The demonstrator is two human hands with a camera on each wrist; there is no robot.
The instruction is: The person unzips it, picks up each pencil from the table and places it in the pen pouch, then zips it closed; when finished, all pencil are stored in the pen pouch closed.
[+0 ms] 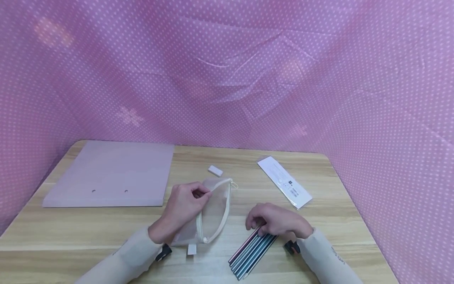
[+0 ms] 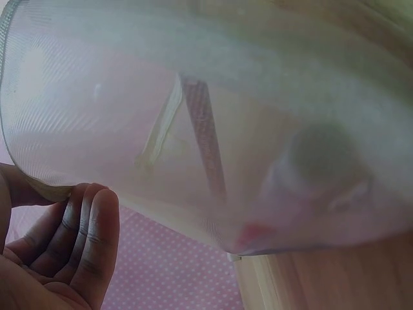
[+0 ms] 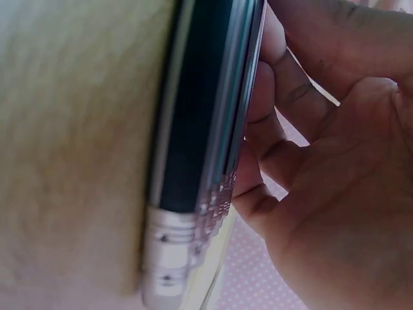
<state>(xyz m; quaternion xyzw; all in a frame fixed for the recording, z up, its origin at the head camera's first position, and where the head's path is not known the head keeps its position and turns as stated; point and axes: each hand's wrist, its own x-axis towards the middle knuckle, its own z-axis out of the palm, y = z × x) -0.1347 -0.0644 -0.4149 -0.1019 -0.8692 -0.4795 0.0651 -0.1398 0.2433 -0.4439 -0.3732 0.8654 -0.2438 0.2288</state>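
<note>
A sheer mesh zip pouch (image 1: 214,215) with a cream zipper lies on the table, its mouth spread wide. My left hand (image 1: 188,203) pinches one edge of that mouth between thumb and fingers; in the left wrist view the thin mesh (image 2: 97,116) fills most of the picture. To the right, several pencils (image 1: 248,256), dark green and one reddish, lie side by side. My right hand (image 1: 274,219) grips at their far ends, thumb over them and fingers bent. Metal-banded ends of the pencils (image 3: 171,245) show close up in the right wrist view, with fingertips behind the row.
A small white block like an eraser (image 1: 215,170) lies behind the pouch. A white packet (image 1: 285,182) with a barcode, in clear wrap, is at the back right. The large pale flat board (image 1: 113,173) with two holes covers the back left. Pink dotted cloth (image 1: 227,79) surrounds the table.
</note>
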